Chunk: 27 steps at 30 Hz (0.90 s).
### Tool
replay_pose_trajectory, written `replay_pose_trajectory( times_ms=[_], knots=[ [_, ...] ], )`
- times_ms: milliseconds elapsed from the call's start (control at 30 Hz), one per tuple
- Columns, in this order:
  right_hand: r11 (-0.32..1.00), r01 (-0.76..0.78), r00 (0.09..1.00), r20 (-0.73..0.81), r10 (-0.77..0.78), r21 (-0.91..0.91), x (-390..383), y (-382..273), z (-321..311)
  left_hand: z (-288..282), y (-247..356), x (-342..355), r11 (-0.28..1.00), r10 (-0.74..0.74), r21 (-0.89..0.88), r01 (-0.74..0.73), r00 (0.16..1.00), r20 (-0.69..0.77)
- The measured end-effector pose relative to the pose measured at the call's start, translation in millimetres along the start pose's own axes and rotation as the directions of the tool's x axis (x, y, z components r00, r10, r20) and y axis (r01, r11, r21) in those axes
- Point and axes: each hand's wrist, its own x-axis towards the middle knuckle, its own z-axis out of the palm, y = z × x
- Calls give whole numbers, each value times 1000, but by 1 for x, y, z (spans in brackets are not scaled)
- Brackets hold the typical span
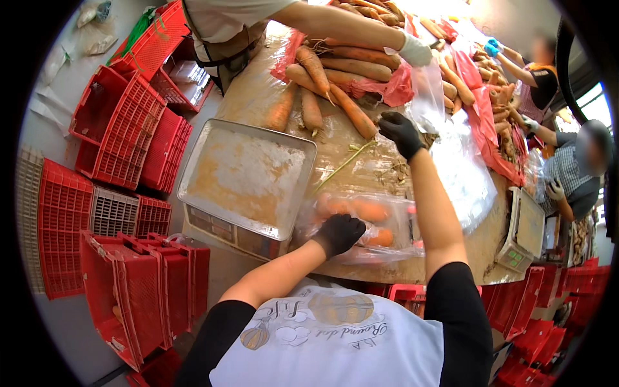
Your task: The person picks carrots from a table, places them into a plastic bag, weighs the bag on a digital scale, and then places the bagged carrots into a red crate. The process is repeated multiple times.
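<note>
A clear plastic bag (401, 222) with several carrots inside lies at the table's near edge. My left hand (340, 235), in a black glove, is closed at the bag's left side, its fingers curled on the plastic. Farther up the table, my right hand (401, 134), also black-gloved, holds nothing, with its fingers apart. Just left of those fingers is the lower end of a long loose carrot (354, 112). More loose carrots (311, 111) lie beyond it, some on pink plastic (394, 89). A thin green stalk (345, 166) rests between my hands.
Left of the bag, a dirt-stained metal tray (245, 177) sits on a scale. Clear plastic bags (461, 174) are heaped to the right, before another scale (522, 226). Red crates (122, 290) stack at left. A co-worker's gloved hand (416, 50) reaches across the far carrots; other people stand at right.
</note>
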Motion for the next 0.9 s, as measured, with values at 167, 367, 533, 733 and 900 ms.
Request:
replay_pose_trajectory(
  times_ms=[167,367,533,733,900],
  knots=[
    [744,-227,966,-243,89,-628,49,63,52,-7,1,-4,995,-83,-58,83,997,1],
    [944,-220,975,-95,202,-248,43,92,24,-5,3,-7,998,-58,-14,57,998,-21],
    [585,-457,889,316,332,670,-55,29,-5,-4,-7,-1,983,-101,-143,115,990,102],
    [807,18,998,-59,20,590,-194,-28,-9,1,-29,-24,367,-437,-803,469,849,296],
    [853,166,981,-174,-90,496,-267,-31,-7,-112,-2,-4,-93,-528,-933,348,777,343]
  ],
)
